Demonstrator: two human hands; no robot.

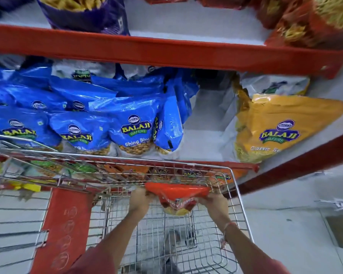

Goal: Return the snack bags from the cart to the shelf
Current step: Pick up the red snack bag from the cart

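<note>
Both hands, left (140, 200) and right (212, 201), pinch a red snack bag (176, 196) by its top corners over the wire cart (240, 196), near the shelf (202, 143). The slick foil could slip from such shallow grips. Blur hides the bag's label, and the cart's floor looks bare.

pale tiled floor (285, 224) beneath red-edged shelving (166, 54).

Shop, stocked shelf (166, 54), wire cart (240, 194)
</note>
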